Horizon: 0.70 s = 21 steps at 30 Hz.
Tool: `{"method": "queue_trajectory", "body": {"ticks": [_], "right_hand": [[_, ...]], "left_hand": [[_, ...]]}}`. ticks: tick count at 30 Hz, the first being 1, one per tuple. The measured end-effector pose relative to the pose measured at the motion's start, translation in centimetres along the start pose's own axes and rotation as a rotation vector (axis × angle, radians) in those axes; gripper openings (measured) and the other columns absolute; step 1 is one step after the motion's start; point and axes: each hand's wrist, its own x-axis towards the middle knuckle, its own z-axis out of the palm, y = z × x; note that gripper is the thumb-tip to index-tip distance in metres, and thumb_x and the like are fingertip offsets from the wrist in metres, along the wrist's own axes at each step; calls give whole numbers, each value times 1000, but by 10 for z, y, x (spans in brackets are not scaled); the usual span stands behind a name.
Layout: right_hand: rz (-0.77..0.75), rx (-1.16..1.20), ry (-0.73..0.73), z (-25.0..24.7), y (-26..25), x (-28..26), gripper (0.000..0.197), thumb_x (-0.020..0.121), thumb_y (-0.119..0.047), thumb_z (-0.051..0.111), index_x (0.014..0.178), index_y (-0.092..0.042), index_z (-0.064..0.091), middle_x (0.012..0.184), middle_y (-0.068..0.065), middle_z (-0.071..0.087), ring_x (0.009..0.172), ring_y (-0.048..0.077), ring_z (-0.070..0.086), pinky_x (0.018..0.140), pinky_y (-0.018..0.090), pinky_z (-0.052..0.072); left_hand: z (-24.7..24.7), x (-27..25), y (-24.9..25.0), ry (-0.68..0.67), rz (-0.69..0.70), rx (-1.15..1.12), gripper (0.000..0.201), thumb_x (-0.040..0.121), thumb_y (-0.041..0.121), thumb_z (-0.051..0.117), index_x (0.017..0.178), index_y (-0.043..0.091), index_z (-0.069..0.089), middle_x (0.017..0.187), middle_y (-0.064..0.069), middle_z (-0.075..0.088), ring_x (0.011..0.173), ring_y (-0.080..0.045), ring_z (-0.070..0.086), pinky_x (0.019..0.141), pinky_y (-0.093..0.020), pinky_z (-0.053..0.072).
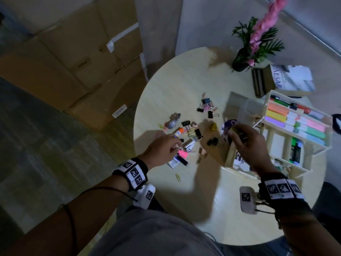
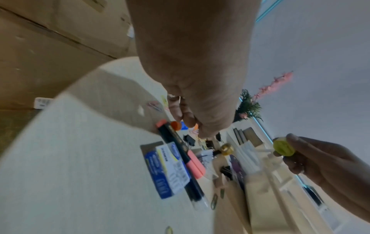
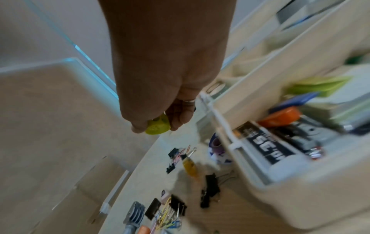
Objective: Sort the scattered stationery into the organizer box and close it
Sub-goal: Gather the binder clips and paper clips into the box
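Observation:
The cream organizer box (image 1: 265, 106) stands open at the table's right, its tiered trays holding highlighters and pens. My right hand (image 1: 234, 133) hovers beside its lower tray (image 3: 260, 178) and grips a small yellow round piece (image 3: 158, 126), seen also as the yellow piece (image 2: 283, 148). My left hand (image 1: 178, 147) hangs over the scattered pile with fingers curled, pinching what looks like a small paper clip. Under it lie a pink highlighter (image 2: 195, 164) and a blue staples box (image 2: 166, 171). Black binder clips (image 3: 210, 190) and coloured paper clips (image 1: 191, 133) are strewn about.
A purple tape roll (image 1: 228, 126) and a gold piece (image 1: 213, 126) lie next to the box. A potted plant (image 1: 239, 61) and books (image 1: 287, 78) stand at the table's back. Cardboard boxes (image 1: 73, 61) are stacked beyond the round table's left edge (image 1: 136, 115).

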Motion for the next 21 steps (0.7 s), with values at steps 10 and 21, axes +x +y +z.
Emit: {"method": "queue_trajectory", "body": {"ticks": [10, 21], "right_hand": [[162, 119, 117, -20, 22, -85, 28, 92, -29, 80, 115, -17, 71, 97, -7, 76, 85, 6, 74, 73, 8, 55], [150, 125, 180, -34, 44, -107, 16, 95, -28, 77, 108, -21, 72, 100, -6, 75, 83, 5, 73, 76, 33, 63]], "left_hand": [[41, 47, 63, -137, 222, 255, 26, 92, 14, 68, 116, 24, 72, 118, 5, 65, 98, -19, 63, 91, -38, 50], [70, 74, 77, -256, 150, 434, 32, 93, 7, 64, 119, 21, 76, 117, -3, 73, 112, -25, 67, 93, -39, 56]]}}
